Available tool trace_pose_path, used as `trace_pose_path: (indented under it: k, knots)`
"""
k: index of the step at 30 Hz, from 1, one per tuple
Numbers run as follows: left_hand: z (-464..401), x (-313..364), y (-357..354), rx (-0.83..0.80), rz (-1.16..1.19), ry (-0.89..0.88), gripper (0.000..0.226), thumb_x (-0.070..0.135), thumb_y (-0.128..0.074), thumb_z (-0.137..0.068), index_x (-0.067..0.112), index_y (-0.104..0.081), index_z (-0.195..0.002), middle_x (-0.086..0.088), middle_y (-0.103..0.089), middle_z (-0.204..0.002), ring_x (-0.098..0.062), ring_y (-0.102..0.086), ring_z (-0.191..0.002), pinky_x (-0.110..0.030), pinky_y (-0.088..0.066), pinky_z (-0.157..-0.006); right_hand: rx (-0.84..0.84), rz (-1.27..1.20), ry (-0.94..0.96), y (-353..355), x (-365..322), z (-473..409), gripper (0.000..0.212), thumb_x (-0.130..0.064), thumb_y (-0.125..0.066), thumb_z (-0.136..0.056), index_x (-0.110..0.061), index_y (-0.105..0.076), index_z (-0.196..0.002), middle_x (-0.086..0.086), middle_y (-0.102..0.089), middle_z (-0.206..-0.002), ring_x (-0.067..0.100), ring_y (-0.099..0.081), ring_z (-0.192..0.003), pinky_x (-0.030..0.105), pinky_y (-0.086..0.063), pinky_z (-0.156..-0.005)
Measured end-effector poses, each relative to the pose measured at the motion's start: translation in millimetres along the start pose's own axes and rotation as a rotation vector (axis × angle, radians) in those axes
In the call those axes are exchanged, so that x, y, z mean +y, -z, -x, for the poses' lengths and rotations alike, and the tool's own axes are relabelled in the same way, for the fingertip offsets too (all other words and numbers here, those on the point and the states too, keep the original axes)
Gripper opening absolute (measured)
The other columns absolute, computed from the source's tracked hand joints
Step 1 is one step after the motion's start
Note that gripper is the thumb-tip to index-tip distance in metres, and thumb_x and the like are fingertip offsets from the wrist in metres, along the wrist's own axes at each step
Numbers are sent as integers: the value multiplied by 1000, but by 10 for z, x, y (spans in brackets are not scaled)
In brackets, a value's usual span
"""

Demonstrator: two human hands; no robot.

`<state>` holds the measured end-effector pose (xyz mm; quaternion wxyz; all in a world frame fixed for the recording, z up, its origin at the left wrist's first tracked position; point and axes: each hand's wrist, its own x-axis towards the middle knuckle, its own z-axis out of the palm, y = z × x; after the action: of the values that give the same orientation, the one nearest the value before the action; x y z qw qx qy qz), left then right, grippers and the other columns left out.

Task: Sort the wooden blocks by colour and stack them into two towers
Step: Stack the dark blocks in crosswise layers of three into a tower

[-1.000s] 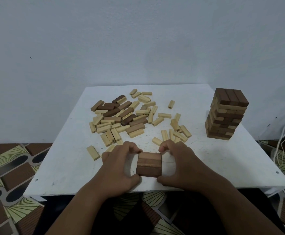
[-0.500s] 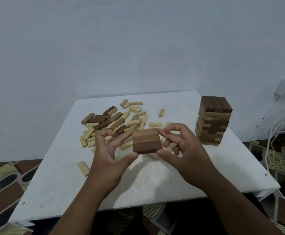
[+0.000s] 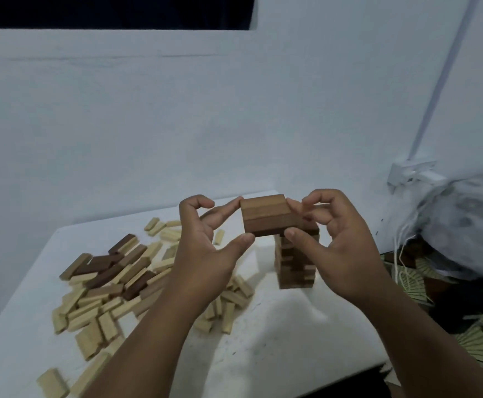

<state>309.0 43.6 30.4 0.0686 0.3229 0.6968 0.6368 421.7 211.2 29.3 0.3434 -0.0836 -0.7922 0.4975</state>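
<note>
A set of dark blocks (image 3: 266,215), pressed side by side into one flat layer, is held in the air above the far right part of the counter (image 3: 277,340), just over and partly in front of the dark tower (image 3: 297,265); squeezing from both ends keeps the loose pieces together, in my judgement so they can go on as the tower's next layer. The left hand (image 3: 205,248) pinches the left end, thumb below and forefinger above, and the right hand (image 3: 338,242) pinches the right end likewise, both grips grasping the layer, palms facing each other. The unsorted pile (image 3: 113,282) of light and dark blocks lies toward the counter's left edge.
</note>
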Motion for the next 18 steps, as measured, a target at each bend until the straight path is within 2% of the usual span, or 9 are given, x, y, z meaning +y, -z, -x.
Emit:
trace_pose_path:
  k: [2,5,8,11,14,16,18]
  knots:
    - [-108,18,-140,-11,-19,1,52,13,-70,-89,34,-28,-111,32,-62,-122,2,-49,-124,-45,-35,-111,33,37,1,115,88,-75,38,-12,-76,-84,-28,-50,-107,-21,-71,-109,3,-63,-109,8,-45,-81]
    - [-244,14,-313,-30,-46,7,52,15,-71,-88,34,-28,-112,35,-62,-120,7,-49,-121,-39,-33,-109,69,100,0,243,221,-162,40,-17,-77,-83,-30,-49,-108,-22,-71,-109,8,-60,-109,17,-43,-88]
    - [-360,-17,-432,-39,-85,21,52,17,-71,-88,35,-28,-112,35,-62,-120,3,-50,-121,-38,-35,-108,75,120,-20,318,330,-223,41,-19,-78,-83,-30,-49,-109,-23,-71,-109,9,-59,-108,28,-43,-93]
    - [-431,-68,-505,-40,-108,41,52,17,-72,-88,35,-28,-111,34,-62,-120,-4,-53,-117,-39,-38,-105,72,121,-53,349,432,-268,42,-19,-78,-83,-32,-48,-109,-25,-71,-109,8,-59,-107,29,-42,-94]
    - [-457,-121,-543,-45,-108,75,52,16,-71,-88,35,-29,-111,34,-63,-121,-21,-57,-110,-48,-40,-104,67,110,-82,349,514,-286,43,-18,-77,-83,-32,-48,-111,-25,-70,-109,8,-58,-107,29,-41,-95]
    - [-465,-154,-561,-51,-104,86,52,15,-71,-88,35,-29,-111,34,-62,-120,-16,-57,-109,-49,-40,-106,64,115,-94,344,550,-290,43,-19,-77,-83,-32,-47,-112,-25,-70,-109,6,-57,-106,28,-40,-94]
    - [-469,-181,-580,-56,-101,86,52,16,-71,-88,35,-29,-112,34,-62,-121,-9,-56,-113,-44,-40,-105,67,123,-100,343,579,-291,44,-19,-77,-83,-32,-47,-113,-26,-70,-109,5,-57,-105,24,-40,-91]
